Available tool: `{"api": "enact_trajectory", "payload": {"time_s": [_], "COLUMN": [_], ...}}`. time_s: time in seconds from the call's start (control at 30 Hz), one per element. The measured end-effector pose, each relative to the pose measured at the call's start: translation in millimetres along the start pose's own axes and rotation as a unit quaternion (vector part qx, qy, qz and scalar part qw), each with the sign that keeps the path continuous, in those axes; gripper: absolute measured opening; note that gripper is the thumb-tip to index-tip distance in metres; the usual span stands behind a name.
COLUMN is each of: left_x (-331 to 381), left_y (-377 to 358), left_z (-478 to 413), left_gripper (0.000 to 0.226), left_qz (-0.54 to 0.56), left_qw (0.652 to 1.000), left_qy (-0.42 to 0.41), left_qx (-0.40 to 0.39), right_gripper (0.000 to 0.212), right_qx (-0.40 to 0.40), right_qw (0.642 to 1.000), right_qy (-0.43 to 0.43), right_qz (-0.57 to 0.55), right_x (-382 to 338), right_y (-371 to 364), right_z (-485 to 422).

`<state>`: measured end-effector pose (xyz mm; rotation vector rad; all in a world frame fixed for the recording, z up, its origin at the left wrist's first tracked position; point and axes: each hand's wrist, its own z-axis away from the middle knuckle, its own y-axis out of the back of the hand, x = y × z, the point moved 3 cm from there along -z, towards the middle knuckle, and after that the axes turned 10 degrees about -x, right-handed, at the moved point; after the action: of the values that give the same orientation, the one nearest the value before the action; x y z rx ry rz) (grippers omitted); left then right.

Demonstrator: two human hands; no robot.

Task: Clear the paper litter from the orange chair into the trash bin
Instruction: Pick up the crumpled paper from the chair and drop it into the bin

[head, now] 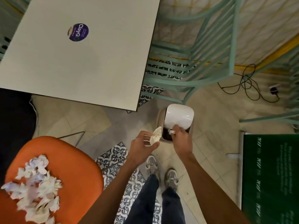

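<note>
Head view. My left hand (142, 147) pinches a dotted paper scrap (156, 135) between thumb and curled fingers. The scrap juts past the fingertips, just beside the dark opening of the trash bin (159, 118). My right hand (181, 140) grips the front edge of the white lid (178, 116), which is tilted up. More paper litter (37, 188) lies heaped on the orange chair (72, 159), well apart from both hands.
</note>
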<state>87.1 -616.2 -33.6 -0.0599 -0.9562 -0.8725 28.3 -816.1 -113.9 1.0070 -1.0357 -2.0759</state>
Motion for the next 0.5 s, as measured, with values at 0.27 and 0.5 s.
{"api": "enact_trajectory", "payload": {"time_s": [0.27,0.5], "left_x": [0.2,4.8], "left_y": [-29.0,-45.4], "left_z": [-38.2,-54.0], "left_gripper": [0.018,0.013], "left_qz": [0.030,0.000], "left_qw": [0.997,0.997], "left_qy": [0.048,0.024], "left_qx": [-0.046,-0.068], "right_gripper": [0.038,0.022], "right_qx": [-0.034,-0.015], "right_qw": [0.939,0.947], "right_qy": [0.046,0.070], "right_qz": [-0.339,-0.312], "right_x": [-1.9,11.6], "right_y": [13.9,30.8], "right_z": [17.3,35.3]}}
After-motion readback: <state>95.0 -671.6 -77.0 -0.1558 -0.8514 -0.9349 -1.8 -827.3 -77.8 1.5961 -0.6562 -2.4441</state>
